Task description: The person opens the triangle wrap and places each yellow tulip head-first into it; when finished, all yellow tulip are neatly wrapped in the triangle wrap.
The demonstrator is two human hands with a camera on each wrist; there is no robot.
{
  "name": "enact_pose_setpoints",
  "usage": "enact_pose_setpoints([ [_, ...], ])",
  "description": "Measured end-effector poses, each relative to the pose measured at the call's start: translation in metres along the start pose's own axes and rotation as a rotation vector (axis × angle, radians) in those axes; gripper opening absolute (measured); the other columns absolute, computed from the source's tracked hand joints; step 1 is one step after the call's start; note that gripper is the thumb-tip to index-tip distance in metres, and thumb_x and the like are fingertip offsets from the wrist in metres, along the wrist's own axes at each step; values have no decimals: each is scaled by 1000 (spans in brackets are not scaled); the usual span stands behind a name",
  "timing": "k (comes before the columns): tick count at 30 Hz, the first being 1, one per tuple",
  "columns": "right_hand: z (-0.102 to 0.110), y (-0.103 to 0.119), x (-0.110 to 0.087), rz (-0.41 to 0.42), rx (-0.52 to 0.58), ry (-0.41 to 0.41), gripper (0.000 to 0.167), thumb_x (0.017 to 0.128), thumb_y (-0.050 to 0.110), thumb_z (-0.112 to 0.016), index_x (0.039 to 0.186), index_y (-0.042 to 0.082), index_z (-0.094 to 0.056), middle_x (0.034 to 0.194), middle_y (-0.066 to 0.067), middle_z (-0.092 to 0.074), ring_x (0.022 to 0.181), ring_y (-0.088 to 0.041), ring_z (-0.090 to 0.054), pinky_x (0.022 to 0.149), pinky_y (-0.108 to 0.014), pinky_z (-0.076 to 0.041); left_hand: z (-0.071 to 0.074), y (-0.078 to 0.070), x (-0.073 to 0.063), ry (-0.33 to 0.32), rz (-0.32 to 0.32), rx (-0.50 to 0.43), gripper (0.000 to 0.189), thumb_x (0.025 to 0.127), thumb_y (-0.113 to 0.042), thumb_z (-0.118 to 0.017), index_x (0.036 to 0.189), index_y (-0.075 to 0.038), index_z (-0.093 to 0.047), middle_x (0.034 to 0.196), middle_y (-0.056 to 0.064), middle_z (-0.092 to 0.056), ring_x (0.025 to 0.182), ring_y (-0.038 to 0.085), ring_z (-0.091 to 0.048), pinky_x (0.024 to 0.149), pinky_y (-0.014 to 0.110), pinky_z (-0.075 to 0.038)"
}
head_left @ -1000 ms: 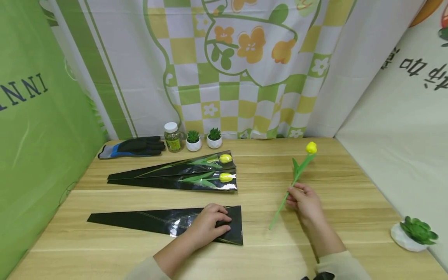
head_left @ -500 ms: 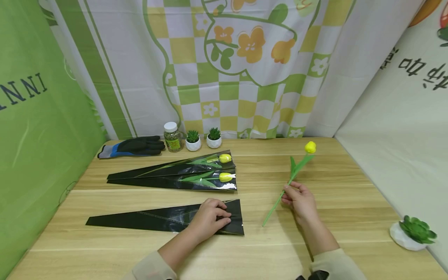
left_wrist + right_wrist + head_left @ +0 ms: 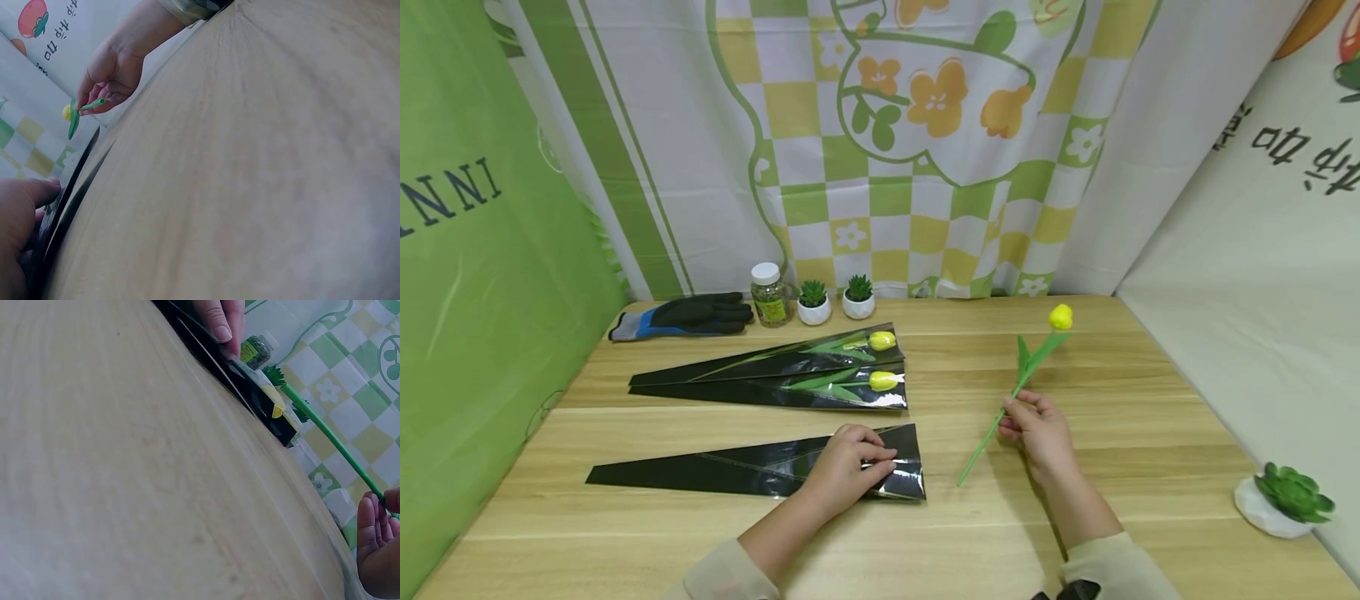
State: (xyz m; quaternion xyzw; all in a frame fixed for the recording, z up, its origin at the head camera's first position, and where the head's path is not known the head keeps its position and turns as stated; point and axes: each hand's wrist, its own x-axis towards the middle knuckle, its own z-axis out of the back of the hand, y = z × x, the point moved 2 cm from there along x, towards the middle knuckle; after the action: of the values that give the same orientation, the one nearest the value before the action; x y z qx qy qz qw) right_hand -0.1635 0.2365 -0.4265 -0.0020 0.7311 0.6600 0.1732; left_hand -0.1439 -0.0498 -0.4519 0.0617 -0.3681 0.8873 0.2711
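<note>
In the head view my left hand pinches the wide end of a black flower sleeve that lies on the wooden table. The left wrist view has the thumb and fingers at the sleeve's edge, partly cut off. My right hand holds an artificial yellow tulip by its green stem between thumb and fingers. The bloom points away and to the right, and the stem's bare end points toward the sleeve's mouth, apart from it. In the right wrist view the stem slants across the patterned curtain.
Beyond the left hand lie two black sleeves with yellow tulips inside. At the back stand a work glove, a white-capped jar and two small potted plants. Another potted succulent is at the right edge.
The right hand has shifted the tulip slightly left, toward the sleeve. The sleeve's wide end has swung a little away from me, and its shine near the mouth has changed.
</note>
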Motion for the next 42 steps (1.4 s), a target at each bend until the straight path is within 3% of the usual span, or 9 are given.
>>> enact_pose_setpoints([
  [8,-2,-2,-1,-7,1,-2,34,100,8,-53,131,-1,-40,80,10,-61,69,0,-61,70,-15,-56,2,-3,1,-7,33,-66,17,88,-22,-73,102,-14,-79,105,3,-69,104,18,-58,91,36,-50],
  [18,-11,-8,-2,-6,64,-25,22,98,4,-53,116,8,-40,77,8,-61,68,-2,-64,71,-16,-57,-2,-2,2,-48,3,-56,14,86,-20,-75,98,-13,-80,100,1,-69,98,17,-60,87,33,-51],
  [28,-26,-16,-6,-27,29,12,30,99,6,-54,123,2,-36,83,4,-62,72,-4,-65,72,-18,-58,-4,-3,2,-41,37,-86,14,86,-19,-75,97,-12,-80,99,0,-69,99,18,-60,89,35,-51],
  [42,-48,-22,-12,-40,35,32,29,96,1,-57,118,-1,-38,80,1,-66,70,-5,-67,67,-18,-57,-7,-3,4,-29,40,-95,15,87,-20,-75,98,-12,-79,99,-1,-69,98,18,-60,86,33,-51],
])
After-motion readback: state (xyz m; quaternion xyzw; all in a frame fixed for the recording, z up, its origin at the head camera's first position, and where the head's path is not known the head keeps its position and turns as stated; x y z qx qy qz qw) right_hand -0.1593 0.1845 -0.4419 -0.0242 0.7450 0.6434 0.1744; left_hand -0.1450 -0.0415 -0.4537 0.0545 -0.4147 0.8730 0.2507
